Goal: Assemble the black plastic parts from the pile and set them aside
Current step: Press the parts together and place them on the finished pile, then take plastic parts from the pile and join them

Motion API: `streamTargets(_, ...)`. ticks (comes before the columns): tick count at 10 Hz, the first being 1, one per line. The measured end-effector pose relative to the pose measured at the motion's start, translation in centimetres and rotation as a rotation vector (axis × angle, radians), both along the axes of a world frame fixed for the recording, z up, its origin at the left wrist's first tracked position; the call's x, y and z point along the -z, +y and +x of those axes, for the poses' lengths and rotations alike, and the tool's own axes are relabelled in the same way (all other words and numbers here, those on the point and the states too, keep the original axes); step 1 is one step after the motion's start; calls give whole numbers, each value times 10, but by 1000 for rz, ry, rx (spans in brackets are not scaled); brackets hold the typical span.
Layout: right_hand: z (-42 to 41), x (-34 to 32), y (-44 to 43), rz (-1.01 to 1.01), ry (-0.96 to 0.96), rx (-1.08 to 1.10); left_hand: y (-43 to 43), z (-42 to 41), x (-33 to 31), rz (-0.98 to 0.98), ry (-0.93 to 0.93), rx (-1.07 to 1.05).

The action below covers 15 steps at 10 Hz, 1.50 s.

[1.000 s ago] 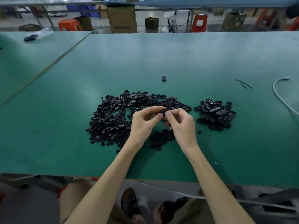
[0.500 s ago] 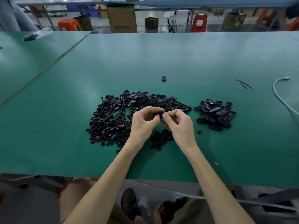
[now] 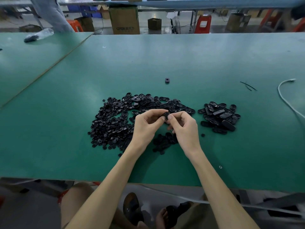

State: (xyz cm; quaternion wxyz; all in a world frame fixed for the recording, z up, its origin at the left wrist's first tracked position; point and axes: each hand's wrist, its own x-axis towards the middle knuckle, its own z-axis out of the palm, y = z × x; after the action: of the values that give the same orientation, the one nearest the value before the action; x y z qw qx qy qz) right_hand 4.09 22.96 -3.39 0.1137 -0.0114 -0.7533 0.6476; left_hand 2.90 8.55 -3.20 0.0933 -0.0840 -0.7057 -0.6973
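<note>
1. Left hand (image 3: pixel 145 128) and right hand (image 3: pixel 184 128) meet just above the green desk (image 3: pixel 165 60). Both have curled fingers and pinch one small black part (image 3: pixel 165 116) between thumbs and fingertips.
2. That black part is held off the desk, at the point where the two hands' fingertips come together. The fingers cover most of it, so I cannot tell whether it is one piece or several.
3. To the left of the left hand, and curving round beyond both hands, lies the big pile (image 3: pixel 115 124) of loose black parts. Its left side is small round pieces, and oval shells lie along its far edge.
4. Under the wrists, between the two hands, a small cluster (image 3: pixel 163 141) of black pieces lies on the desk.
5. To the right of the right hand, apart from the pile, sits a smaller heap (image 3: pixel 220 117) of oval black pieces.
6. One stray piece (image 3: pixel 203 135) lies near the right hand, at the near left edge of that heap.
7. Well beyond the hands, a single black part (image 3: pixel 167 80) lies alone.
8. Far to the right of the right hand are thin black strands (image 3: pixel 247 85) and a white cable (image 3: pixel 283 98).
9. Just right of the right forearm lies a tiny ring (image 3: pixel 220 167).
10. Past the far edge of the desk stands a cardboard box (image 3: pixel 124 20). Far to the left of the left hand, a clear bag (image 3: pixel 38 35) with dark contents rests on the neighbouring desk.
</note>
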Motion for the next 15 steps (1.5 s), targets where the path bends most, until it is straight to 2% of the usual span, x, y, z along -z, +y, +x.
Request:
streamTargets(1,-1,0,0,-21,7,7,2,-1,-3,-52,34,-44)
streamTargets(2,-2,0,-1,39,0,-11,10,-8,-16,-151,42,-122)
streamTargets(3,-5,1,-1,131,-14,-63,30,-18,-39,-199,4,-81)
streamTargets(4,-8,-2,-1,309,-60,-53,59,-27,-58,-331,12,89)
streamTargets(5,-2,2,1,355,-149,-37,91,-36,-67,-480,22,210)
streamTargets(7,3,-5,4,22,-43,-120,116,-47,-67,-586,-2,332)
streamTargets(8,-2,2,2,228,-137,-34,103,-46,-62,-520,14,211)
streamTargets(9,-4,0,2,197,-76,-44,74,-45,-56,-479,-1,49)
streamTargets(12,-2,0,-1,23,-3,2,-10,-45,-30,-868,-79,-138)
streamTargets(15,-1,0,0,-43,17,66,-6,-32,-15,-974,47,5)
